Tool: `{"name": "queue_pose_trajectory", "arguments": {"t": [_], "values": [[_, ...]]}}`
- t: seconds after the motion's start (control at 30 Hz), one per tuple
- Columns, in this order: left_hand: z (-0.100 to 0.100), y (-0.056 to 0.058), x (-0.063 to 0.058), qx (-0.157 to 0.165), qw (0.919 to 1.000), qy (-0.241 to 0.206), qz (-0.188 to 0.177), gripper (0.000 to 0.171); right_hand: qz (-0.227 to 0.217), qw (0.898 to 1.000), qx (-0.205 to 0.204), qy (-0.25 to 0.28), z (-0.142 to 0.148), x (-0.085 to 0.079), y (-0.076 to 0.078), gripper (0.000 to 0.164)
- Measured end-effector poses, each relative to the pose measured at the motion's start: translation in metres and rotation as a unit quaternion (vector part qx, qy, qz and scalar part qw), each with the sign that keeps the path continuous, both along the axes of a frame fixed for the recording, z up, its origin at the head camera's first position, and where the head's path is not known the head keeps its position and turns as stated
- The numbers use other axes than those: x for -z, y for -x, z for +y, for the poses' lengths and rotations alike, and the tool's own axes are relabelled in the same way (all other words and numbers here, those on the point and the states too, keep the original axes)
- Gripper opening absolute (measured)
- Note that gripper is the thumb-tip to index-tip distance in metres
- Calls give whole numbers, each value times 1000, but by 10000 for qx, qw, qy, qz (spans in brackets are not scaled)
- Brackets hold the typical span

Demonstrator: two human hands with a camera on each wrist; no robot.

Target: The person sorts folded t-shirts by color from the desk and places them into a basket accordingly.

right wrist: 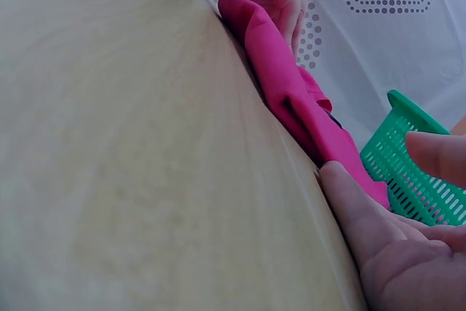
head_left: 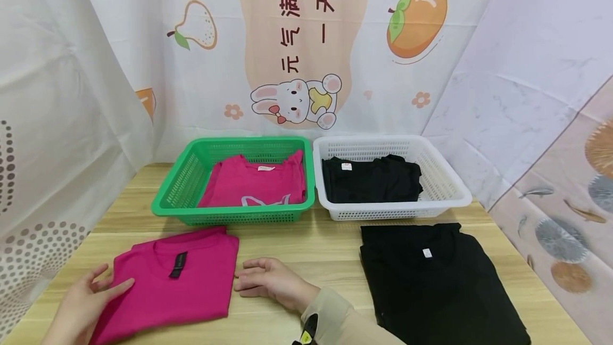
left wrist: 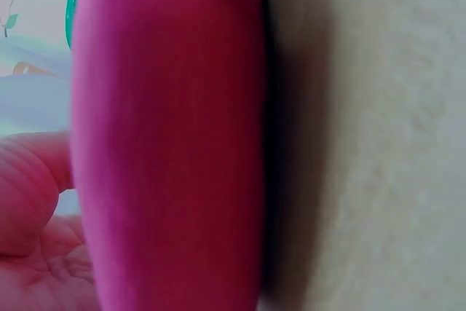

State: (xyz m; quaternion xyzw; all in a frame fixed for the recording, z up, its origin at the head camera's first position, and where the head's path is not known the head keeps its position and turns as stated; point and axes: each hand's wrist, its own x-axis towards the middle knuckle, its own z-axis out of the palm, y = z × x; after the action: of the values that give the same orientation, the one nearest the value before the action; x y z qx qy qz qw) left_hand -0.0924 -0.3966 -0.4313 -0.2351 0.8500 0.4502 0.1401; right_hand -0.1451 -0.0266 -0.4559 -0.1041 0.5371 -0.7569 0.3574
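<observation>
The folded magenta T-shirt (head_left: pixel 191 294) looks like matt cloth, smooth across its front, with a dark, fabric-like neck label (head_left: pixel 178 264). The folded black T-shirt (head_left: pixel 440 297) is matt cloth too. The green basket (head_left: pixel 234 210) and white basket (head_left: pixel 397 207) are smooth, perforated plastic with a slight sheen. The surface (head_left: pixel 299 246) shows pale wood grain, smooth and low in gloss. The printed curtain (head_left: pixel 201 84) is creased, matt cloth.
</observation>
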Motion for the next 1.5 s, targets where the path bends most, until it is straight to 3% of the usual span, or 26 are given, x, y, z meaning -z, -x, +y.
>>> {"name": "queue_pose_trajectory", "arguments": {"t": [0.27, 0.53, 0.7, 0.97, 1.1, 1.17, 1.37, 1.5], "values": [[12, 0, -4, 450, 9986, 255, 88, 102, -66, 9999, -83, 0, 1, -2, 1, 47], [25, 1, -7, 581, 9979, -228, 201, 91, 11, 9998, -197, -72, 3, 1, 4, 49], [32, 0, -6, 717, 9965, -403, 166, 88, 152, 9989, -323, -312, 3, -1, 1, 34], [41, -4, -3, 980, 9931, -611, 191, 86, 813, 9890, 332, -1190, -2, -12, -12, 20], [47, -5, -5, 1033, 9922, -648, 251, 85, 1129, 9835, 528, -1312, -4, -15, -15, 27], [52, -5, -7, 1122, 9923, -439, 277, 84, 1191, 9840, 510, -1220, -4, -15, -14, 31], [64, -6, -14, 1489, 9879, 121, 411, 87, 673, 9949, 226, -711, -3, -14, -13, 47], [69, -10, -19, 1379, 9884, -33, 636, 90, 668, 9951, 414, -593, -1, -17, -11, 56]]}}
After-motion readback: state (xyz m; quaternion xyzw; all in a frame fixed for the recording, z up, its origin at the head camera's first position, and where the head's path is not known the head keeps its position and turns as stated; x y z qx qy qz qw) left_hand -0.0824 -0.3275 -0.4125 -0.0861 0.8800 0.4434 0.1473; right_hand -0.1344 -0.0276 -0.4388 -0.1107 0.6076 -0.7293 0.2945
